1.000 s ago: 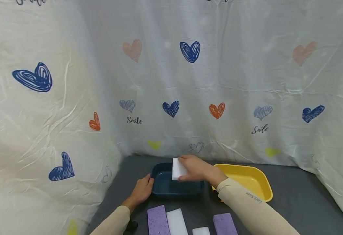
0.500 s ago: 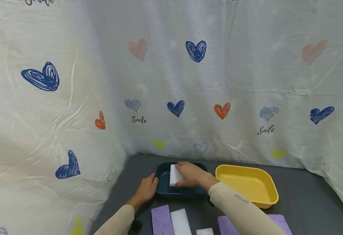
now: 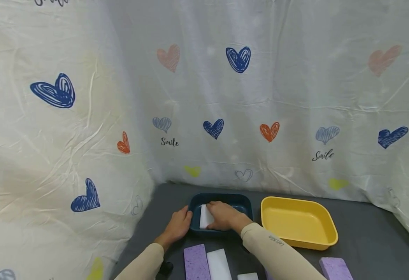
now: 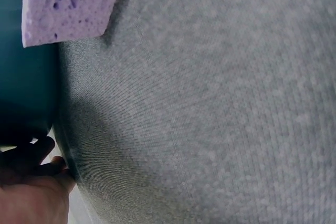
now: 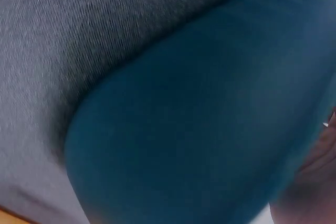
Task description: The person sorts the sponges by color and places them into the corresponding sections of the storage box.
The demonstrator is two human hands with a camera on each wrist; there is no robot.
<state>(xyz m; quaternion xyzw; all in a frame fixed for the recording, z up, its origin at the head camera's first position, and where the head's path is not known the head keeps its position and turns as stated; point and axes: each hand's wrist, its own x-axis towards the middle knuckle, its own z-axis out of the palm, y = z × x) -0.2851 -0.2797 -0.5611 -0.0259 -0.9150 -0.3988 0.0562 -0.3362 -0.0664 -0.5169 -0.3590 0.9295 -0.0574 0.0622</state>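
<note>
My right hand (image 3: 223, 216) grips a white sponge block (image 3: 204, 217) low inside a dark blue tray (image 3: 239, 196). Fingers and thumb lie over the block's right side, so only its left part shows. At the tray's left end, my left hand (image 3: 179, 223) holds the rim, thumb on the near side. The left wrist view has those fingers (image 4: 50, 169) at the bottom left, beside the tray wall (image 4: 26, 87). In the right wrist view the outer tray wall (image 5: 184, 129) fills the middle, with part of the right hand (image 5: 310, 182) behind its edge; the block is hidden there.
A yellow tray (image 3: 299, 217) stands right of the blue one on the dark grey cloth. Nearer lie a speckled purple sponge (image 3: 196, 261), a white block (image 3: 219, 264), a smaller white piece (image 3: 248, 276) and another purple sponge (image 3: 335, 268). A heart-print curtain (image 3: 190, 85) hangs behind.
My right hand has lowered the white block from above the blue tray down into it, toward the near left. The left hand stays at the tray's left end. The head view has shifted slightly.
</note>
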